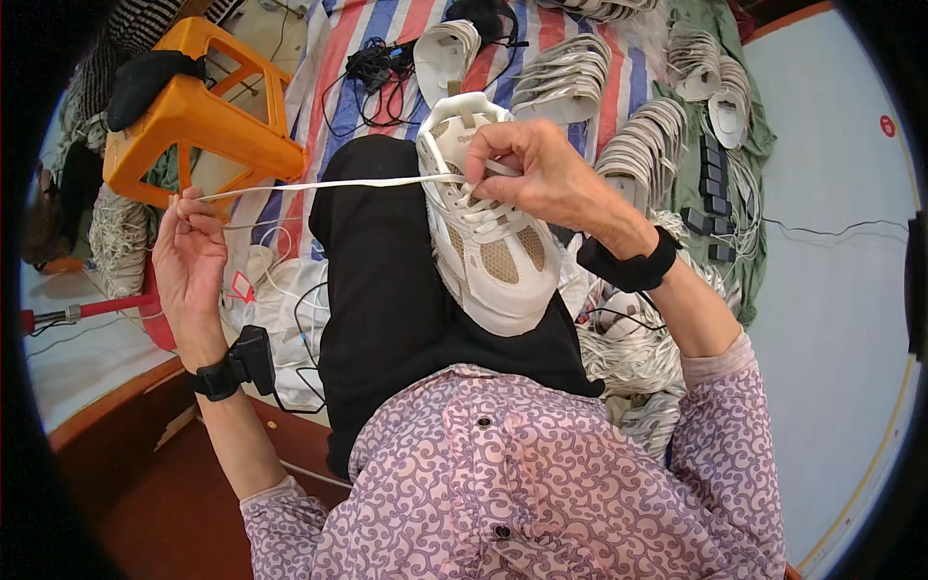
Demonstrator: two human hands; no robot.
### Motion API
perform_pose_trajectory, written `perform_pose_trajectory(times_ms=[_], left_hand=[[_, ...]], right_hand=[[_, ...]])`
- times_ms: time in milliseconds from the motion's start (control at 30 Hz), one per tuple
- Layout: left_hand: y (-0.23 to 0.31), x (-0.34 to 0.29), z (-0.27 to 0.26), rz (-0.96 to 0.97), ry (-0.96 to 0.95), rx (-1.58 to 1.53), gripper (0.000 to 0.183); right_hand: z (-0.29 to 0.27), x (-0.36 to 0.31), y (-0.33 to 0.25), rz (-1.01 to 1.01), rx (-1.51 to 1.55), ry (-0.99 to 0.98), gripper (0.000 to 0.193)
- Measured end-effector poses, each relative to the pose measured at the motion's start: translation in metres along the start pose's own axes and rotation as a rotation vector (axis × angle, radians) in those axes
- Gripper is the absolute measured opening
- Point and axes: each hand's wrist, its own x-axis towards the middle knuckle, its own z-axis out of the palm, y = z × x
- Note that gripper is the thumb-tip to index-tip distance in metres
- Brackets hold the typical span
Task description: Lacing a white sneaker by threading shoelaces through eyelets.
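Observation:
A white and beige sneaker (493, 271) rests on my black-trousered lap, its toe toward me. Out to the left, my left hand (191, 253) is closed on the end of a white shoelace (338, 184). That lace runs taut across to the sneaker's upper eyelets. Over the tongue, my right hand (522, 174) is closed in a pinch on the lace beside the eyelets. Lower down, the lace crosses the shoe in several rows. What exactly sits between the right fingertips is partly hidden.
An orange plastic stool (193, 116) with a black cap stands at the far left. Stacked white shoe uppers (565, 77) lie on a striped sheet (338, 58). Bundles of white laces (638, 358) heap by my right side. Black cables (377, 72) and black boxes (713, 184) lie about.

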Motion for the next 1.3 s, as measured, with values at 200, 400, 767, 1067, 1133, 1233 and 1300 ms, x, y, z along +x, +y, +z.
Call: perform_pose_trajectory(times_ms=[200,400,767,1067,1133,1233,1300], left_hand=[[-0.005,-0.002,-0.002,-0.023,0.009,-0.038,0.015],[0.003,-0.009,-0.013,0.009,0.009,-0.049,0.018],[0.025,-0.043,-0.041,0.083,0.127,-0.144,0.023],[0.054,-0.078,-0.078,0.202,0.149,-0.205,0.03],[0.088,-0.088,-0.084,0.312,0.25,-0.118,0.034],[0.141,-0.112,-0.083,0.41,0.307,-0.229,0.038],[0.174,-0.133,-0.073,0.364,0.224,-0.256,0.038]], right_hand=[[0.014,0.007,0.004,0.097,0.308,-0.006,0.014],[0.007,0.007,-0.002,0.118,0.239,-0.075,0.015],[-0.119,-0.005,0.04,0.173,0.826,0.344,0.028],[-0.185,-0.05,0.112,0.23,0.937,0.549,0.029],[-0.215,-0.073,0.126,0.242,0.931,0.65,0.03],[-0.245,-0.133,0.139,0.07,0.241,0.624,0.044],[-0.26,-0.189,0.141,0.143,0.008,0.683,0.057]])
